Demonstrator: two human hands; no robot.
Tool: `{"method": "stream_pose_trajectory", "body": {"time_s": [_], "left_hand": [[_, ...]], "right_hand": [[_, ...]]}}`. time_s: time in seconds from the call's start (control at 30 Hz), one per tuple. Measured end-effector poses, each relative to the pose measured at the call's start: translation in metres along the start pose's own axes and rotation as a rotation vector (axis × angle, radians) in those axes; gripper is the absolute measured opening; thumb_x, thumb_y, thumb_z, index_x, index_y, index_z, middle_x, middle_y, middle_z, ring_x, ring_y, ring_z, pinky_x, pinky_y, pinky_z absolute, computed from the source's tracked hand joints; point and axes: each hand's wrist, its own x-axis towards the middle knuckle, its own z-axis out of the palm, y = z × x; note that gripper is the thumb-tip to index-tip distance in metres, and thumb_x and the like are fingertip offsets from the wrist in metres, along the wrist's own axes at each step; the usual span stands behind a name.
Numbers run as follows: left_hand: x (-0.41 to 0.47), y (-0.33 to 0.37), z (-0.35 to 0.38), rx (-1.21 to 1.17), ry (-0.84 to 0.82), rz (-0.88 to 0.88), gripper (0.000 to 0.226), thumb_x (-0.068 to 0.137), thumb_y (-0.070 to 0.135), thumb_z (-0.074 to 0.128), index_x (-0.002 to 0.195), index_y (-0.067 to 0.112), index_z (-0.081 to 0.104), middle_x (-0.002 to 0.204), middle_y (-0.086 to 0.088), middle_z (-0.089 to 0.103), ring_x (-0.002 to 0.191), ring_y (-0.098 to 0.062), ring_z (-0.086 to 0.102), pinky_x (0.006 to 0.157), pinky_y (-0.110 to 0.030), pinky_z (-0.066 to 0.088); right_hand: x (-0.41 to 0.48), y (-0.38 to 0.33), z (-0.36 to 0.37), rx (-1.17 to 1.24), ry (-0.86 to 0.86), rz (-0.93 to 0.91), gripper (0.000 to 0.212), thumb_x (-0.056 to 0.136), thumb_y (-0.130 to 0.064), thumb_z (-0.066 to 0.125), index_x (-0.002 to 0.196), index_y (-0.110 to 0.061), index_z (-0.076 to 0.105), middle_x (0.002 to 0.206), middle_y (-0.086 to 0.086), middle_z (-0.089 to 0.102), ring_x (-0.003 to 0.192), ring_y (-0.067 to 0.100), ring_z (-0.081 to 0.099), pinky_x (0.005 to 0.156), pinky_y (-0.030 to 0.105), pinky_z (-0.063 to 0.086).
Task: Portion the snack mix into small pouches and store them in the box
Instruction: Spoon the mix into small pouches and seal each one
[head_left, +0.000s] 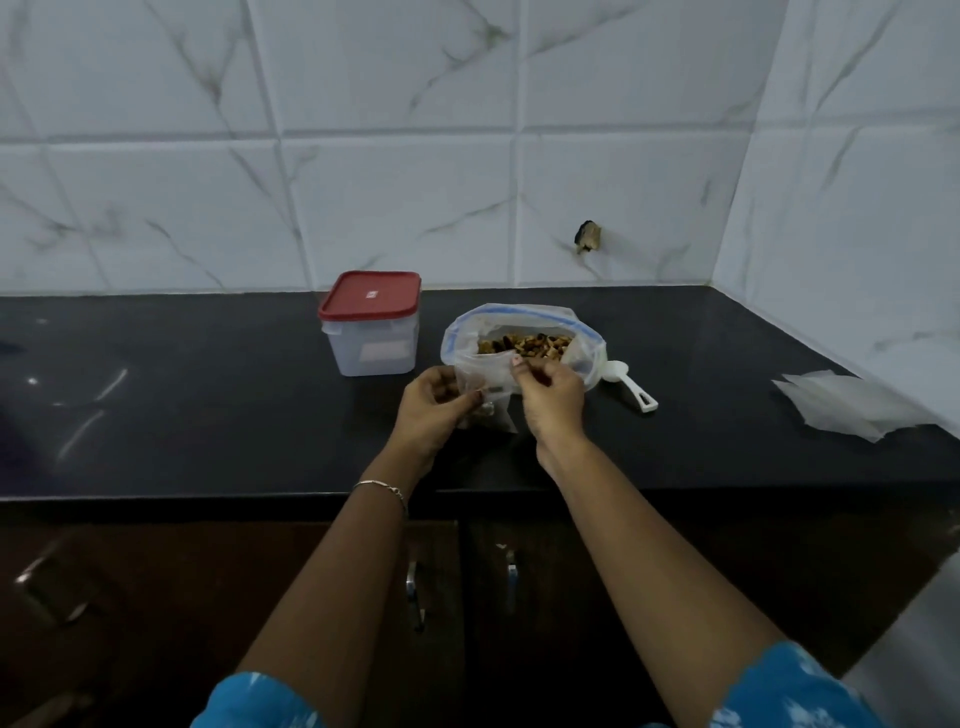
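Note:
A large clear zip bag (524, 325) stands open on the black counter, with brown snack mix (524, 345) showing inside. In front of it I hold a small clear pouch (488, 384) with some mix in its bottom. My left hand (434, 410) pinches the pouch's left top edge. Its right top edge is pinched by my right hand (550, 400). A clear plastic box (371, 338) with a red lid (370, 293) on it stands to the left of the bag.
A white scoop (631, 387) lies on the counter just right of the big bag. A stack of empty clear pouches (857, 405) lies at the far right by the side wall. The counter's front edge (208, 499) runs below my hands, with cabinet doors underneath.

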Motion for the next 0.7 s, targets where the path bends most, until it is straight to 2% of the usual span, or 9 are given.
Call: {"method": "stream_pose_trajectory", "body": {"time_s": [0.1, 0.3, 0.4, 0.47, 0.57, 0.63, 0.7], "left_hand": [[0.002, 0.000, 0.002, 0.038, 0.000, -0.012, 0.031, 0.082, 0.007, 0.073, 0.111, 0.009, 0.061, 0.105, -0.007, 0.071, 0.091, -0.015, 0.071, 0.068, -0.022, 0.055], [0.006, -0.001, 0.002, -0.050, 0.059, 0.007, 0.027, 0.082, 0.010, 0.074, 0.107, 0.010, 0.064, 0.103, -0.009, 0.072, 0.092, -0.017, 0.071, 0.070, -0.025, 0.057], [0.009, 0.000, -0.002, -0.129, 0.096, 0.008, 0.029, 0.086, 0.020, 0.071, 0.110, 0.004, 0.064, 0.104, -0.013, 0.072, 0.097, -0.024, 0.070, 0.082, -0.037, 0.058], [0.012, -0.002, -0.003, -0.119, 0.095, 0.000, 0.031, 0.088, 0.023, 0.069, 0.111, 0.003, 0.064, 0.105, -0.015, 0.072, 0.100, -0.026, 0.069, 0.085, -0.041, 0.057], [0.014, -0.003, -0.002, -0.072, 0.089, 0.012, 0.027, 0.090, 0.023, 0.065, 0.110, 0.004, 0.065, 0.104, -0.013, 0.072, 0.098, -0.024, 0.070, 0.077, -0.035, 0.059], [0.014, -0.003, -0.002, -0.054, 0.092, 0.020, 0.026, 0.092, 0.023, 0.063, 0.110, 0.005, 0.065, 0.104, -0.011, 0.072, 0.096, -0.022, 0.070, 0.072, -0.030, 0.058], [0.014, -0.003, -0.003, -0.057, 0.107, 0.028, 0.025, 0.093, 0.022, 0.062, 0.110, 0.005, 0.065, 0.102, -0.010, 0.072, 0.093, -0.020, 0.070, 0.071, -0.029, 0.058]], "right_hand": [[0.001, 0.002, 0.000, 0.085, 0.066, 0.014, 0.016, 0.091, -0.025, 0.067, 0.099, -0.011, 0.070, 0.101, 0.002, 0.070, 0.098, 0.013, 0.063, 0.089, 0.027, 0.052], [0.003, 0.001, 0.002, 0.113, 0.058, 0.017, 0.015, 0.092, -0.023, 0.065, 0.099, -0.010, 0.069, 0.098, 0.003, 0.070, 0.094, 0.012, 0.065, 0.083, 0.026, 0.055], [0.004, 0.003, 0.002, 0.083, 0.050, -0.003, 0.020, 0.091, -0.024, 0.065, 0.103, -0.008, 0.069, 0.095, -0.002, 0.069, 0.090, 0.007, 0.064, 0.077, 0.020, 0.053], [0.005, 0.006, 0.003, 0.060, 0.059, -0.014, 0.018, 0.091, -0.026, 0.066, 0.100, -0.011, 0.069, 0.094, -0.002, 0.069, 0.089, 0.006, 0.064, 0.078, 0.021, 0.054], [0.007, 0.008, 0.006, -0.023, 0.088, -0.055, 0.007, 0.090, -0.031, 0.066, 0.084, -0.029, 0.065, 0.096, -0.001, 0.069, 0.093, 0.013, 0.065, 0.087, 0.033, 0.056], [0.006, 0.009, 0.007, -0.087, 0.088, -0.100, 0.010, 0.091, -0.033, 0.064, 0.082, -0.032, 0.063, 0.097, -0.001, 0.069, 0.091, 0.013, 0.065, 0.086, 0.033, 0.056], [0.005, 0.009, 0.006, -0.086, 0.065, -0.140, 0.009, 0.092, -0.034, 0.062, 0.087, -0.027, 0.065, 0.095, -0.002, 0.069, 0.090, 0.011, 0.064, 0.083, 0.029, 0.055]]}}
